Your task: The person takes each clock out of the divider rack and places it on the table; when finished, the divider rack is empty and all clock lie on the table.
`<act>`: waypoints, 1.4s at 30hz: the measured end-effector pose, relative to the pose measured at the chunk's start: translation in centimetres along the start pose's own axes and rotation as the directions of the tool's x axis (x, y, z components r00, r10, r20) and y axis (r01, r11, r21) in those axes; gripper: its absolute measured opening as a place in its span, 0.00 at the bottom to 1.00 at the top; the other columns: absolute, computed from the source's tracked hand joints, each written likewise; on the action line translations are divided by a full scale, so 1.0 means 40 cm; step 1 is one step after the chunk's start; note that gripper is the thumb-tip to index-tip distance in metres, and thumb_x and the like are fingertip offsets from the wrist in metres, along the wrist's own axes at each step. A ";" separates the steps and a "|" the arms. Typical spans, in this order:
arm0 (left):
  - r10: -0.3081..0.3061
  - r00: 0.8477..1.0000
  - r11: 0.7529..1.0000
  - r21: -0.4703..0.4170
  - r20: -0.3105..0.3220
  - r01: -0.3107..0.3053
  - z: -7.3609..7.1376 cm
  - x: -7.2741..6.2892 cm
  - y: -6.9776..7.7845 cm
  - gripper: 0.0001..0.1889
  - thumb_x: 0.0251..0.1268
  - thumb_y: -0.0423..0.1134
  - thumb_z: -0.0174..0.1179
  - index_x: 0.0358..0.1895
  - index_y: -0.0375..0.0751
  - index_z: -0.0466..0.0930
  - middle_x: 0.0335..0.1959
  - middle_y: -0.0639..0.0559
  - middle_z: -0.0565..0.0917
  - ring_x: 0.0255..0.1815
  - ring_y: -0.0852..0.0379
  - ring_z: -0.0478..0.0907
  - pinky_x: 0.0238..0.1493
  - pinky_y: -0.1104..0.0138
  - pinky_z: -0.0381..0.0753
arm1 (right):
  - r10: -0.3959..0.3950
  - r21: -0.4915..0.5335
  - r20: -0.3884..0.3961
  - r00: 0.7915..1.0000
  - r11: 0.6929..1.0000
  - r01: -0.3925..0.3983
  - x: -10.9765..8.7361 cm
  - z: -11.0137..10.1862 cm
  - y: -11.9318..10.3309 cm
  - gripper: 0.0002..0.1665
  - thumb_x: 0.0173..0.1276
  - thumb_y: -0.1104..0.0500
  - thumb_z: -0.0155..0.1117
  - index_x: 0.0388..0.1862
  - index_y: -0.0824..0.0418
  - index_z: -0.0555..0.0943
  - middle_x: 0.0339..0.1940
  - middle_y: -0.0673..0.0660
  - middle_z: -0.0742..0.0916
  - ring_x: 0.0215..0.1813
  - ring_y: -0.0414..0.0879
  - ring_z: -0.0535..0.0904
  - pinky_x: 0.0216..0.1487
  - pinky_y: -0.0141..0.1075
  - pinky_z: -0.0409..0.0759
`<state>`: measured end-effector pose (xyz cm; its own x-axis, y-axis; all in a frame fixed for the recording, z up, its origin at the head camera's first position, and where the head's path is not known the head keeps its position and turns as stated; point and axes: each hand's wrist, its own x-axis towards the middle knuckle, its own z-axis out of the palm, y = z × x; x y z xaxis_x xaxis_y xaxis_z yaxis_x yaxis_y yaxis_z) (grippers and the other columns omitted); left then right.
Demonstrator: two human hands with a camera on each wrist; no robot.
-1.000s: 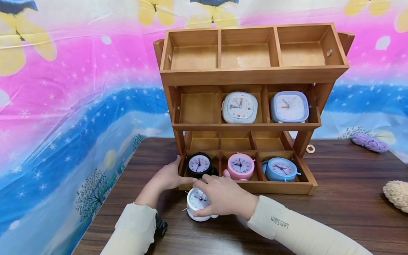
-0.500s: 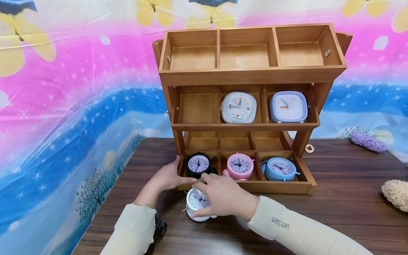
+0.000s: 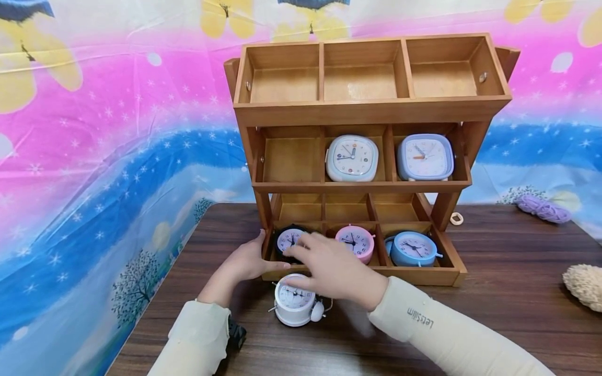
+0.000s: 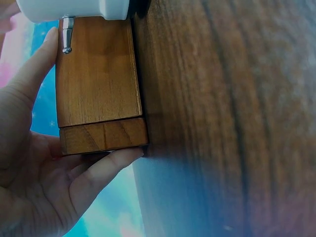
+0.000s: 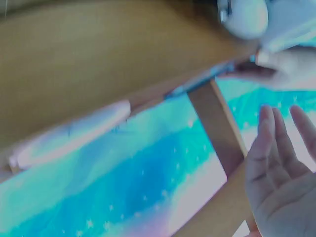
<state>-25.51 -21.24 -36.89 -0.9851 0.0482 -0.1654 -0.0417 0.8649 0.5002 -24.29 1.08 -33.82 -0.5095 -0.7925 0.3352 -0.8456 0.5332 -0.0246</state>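
A white twin-bell alarm clock (image 3: 295,299) stands on the dark wooden table, in front of the bottom tray of a brown wooden shelf (image 3: 367,112). My right hand (image 3: 335,267) hovers above it with loosely spread fingers, partly covering the black alarm clock (image 3: 288,240) in the tray's left compartment. In the right wrist view, that hand (image 5: 284,177) shows nothing in its grasp. My left hand (image 3: 245,261) grips the tray's front left corner, thumb along the front edge and fingers at the side. The left wrist view shows the hand (image 4: 44,173) around the tray's end (image 4: 101,133).
Pink (image 3: 356,243) and blue (image 3: 414,248) alarm clocks occupy the bottom tray's other compartments. The middle tier holds a white clock (image 3: 352,158) and a lavender clock (image 3: 425,156). Purple yarn (image 3: 544,209), a small wooden ring (image 3: 456,219) and a beige fluffy item (image 3: 585,287) lie at right.
My right hand has let go of the white alarm clock and lifted up and away toward the shelf, uncovering the clock's face and bell. The left hand has stayed at the tray's corner.
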 end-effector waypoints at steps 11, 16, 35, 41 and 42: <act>-0.040 0.999 0.999 0.005 0.012 0.040 -0.005 -0.005 0.007 0.61 0.56 0.65 0.67 0.80 0.33 0.41 0.74 0.30 0.60 0.70 0.33 0.65 0.63 0.43 0.70 | -0.054 -0.040 -0.352 0.935 0.998 0.042 0.052 -0.135 0.058 0.34 0.70 0.39 0.63 0.68 0.55 0.75 0.64 0.56 0.78 0.66 0.52 0.72 0.65 0.50 0.70; -0.051 0.999 0.999 0.005 0.010 0.051 -0.003 -0.004 0.006 0.61 0.55 0.66 0.68 0.80 0.34 0.41 0.74 0.30 0.60 0.71 0.33 0.64 0.63 0.42 0.69 | -0.041 -0.096 -0.423 0.905 0.995 0.000 0.070 -0.178 0.095 0.35 0.69 0.38 0.61 0.69 0.55 0.74 0.70 0.59 0.74 0.73 0.55 0.65 0.70 0.56 0.62; -0.043 0.999 0.999 0.002 -0.004 0.043 0.005 0.000 0.002 0.61 0.54 0.66 0.68 0.79 0.33 0.42 0.74 0.31 0.61 0.71 0.35 0.64 0.65 0.44 0.69 | 0.432 -0.065 -0.182 0.883 0.891 -0.449 0.107 -0.255 0.220 0.51 0.72 0.29 0.48 0.83 0.55 0.49 0.80 0.65 0.54 0.81 0.60 0.43 0.76 0.59 0.44; -0.042 0.999 0.999 0.003 -0.002 0.042 0.004 0.001 0.004 0.62 0.54 0.67 0.68 0.79 0.34 0.43 0.74 0.31 0.61 0.71 0.35 0.65 0.65 0.44 0.69 | 0.496 -0.053 -0.144 0.856 0.860 -0.508 0.108 -0.262 0.234 0.62 0.65 0.28 0.59 0.81 0.64 0.47 0.78 0.72 0.55 0.78 0.66 0.49 0.75 0.58 0.52; -0.043 0.999 0.999 0.004 -0.002 0.043 0.004 0.001 0.004 0.62 0.53 0.67 0.68 0.79 0.34 0.43 0.74 0.31 0.61 0.71 0.35 0.65 0.65 0.44 0.69 | 0.504 -0.049 -0.138 0.853 0.856 -0.514 0.108 -0.263 0.235 0.64 0.63 0.28 0.60 0.81 0.65 0.47 0.78 0.72 0.55 0.78 0.67 0.50 0.75 0.57 0.53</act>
<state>-25.54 -21.03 -36.95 -0.9827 0.0098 -0.1851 -0.0836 0.8681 0.4893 -32.78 5.78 -22.71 -0.8384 -0.3661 0.4038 -0.4545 0.8785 -0.1470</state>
